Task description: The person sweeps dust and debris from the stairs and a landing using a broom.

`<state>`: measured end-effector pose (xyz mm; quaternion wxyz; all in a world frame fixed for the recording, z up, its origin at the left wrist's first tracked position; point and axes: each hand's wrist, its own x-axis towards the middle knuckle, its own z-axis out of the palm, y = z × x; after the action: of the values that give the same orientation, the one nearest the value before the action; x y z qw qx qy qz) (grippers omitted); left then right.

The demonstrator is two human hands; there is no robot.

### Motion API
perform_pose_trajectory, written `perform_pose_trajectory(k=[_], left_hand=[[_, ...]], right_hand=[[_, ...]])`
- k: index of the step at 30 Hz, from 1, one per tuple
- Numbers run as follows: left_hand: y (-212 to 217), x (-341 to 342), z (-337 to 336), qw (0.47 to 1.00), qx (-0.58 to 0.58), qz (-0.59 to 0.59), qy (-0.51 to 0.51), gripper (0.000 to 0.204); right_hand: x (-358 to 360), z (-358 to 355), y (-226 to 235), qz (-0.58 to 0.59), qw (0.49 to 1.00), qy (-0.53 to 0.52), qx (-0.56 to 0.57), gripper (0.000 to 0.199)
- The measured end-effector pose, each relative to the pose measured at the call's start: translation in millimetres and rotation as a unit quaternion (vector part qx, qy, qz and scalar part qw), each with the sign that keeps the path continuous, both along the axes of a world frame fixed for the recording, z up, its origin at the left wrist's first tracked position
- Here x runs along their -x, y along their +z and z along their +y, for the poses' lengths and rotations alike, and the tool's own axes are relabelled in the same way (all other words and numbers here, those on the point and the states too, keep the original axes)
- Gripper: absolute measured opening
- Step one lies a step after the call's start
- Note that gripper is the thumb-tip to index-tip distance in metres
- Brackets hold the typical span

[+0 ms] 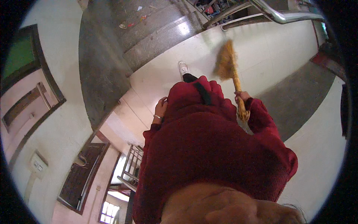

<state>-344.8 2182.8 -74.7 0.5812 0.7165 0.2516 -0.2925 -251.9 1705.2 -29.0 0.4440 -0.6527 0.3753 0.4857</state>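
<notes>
My right hand [243,96] is wrapped round the yellow handle of a short soft broom [228,61]. The broom points away from me, its tan bristles fanned out over the pale tiled floor, and the handle's end sticks out behind my hand near the wrist. At my left side my left hand [160,107] hangs against the dark red clothing, with a bangle at its wrist. It appears to hold nothing; its fingers are loosely extended and partly hidden by the cloth. A white shoe [183,68] shows on the floor ahead of me.
Dark grey stairs [160,35] rise at the far left, with small bits of litter [143,17] on them. A metal handrail [274,15] crosses the far right. A wall with a switch plate [38,163] stands on the left, and a dark wall band [298,97] runs along the right.
</notes>
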Motion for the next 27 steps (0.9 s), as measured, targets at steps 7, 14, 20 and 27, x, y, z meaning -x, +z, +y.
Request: perform_pose_trajectory(k=[7,14,20,27], left_hand=[[43.1,-18.1,12.9,0.999,-0.014,0.033,0.012,0.034],[43.2,-25.7,23.1,0.999,-0.026,-0.017,-0.016,0.032],[14.9,-28.5,44.8,0.998,0.047,-0.029,-0.001,0.032],[9.6,-47.7,89.7,0.999,-0.021,-0.001,-0.049,0.033]], right_hand=[[-79.0,15.7,-113.0,0.086,0.970,-0.220,0.052,0.026],[-112.2,95.4,-107.6,-0.224,0.832,0.488,-0.139,0.014],[-124.2,122.8,-17.7,0.045,0.994,0.044,-0.089,0.020],[-92.9,150.0,-12.0,0.047,0.998,0.035,-0.023,0.019]])
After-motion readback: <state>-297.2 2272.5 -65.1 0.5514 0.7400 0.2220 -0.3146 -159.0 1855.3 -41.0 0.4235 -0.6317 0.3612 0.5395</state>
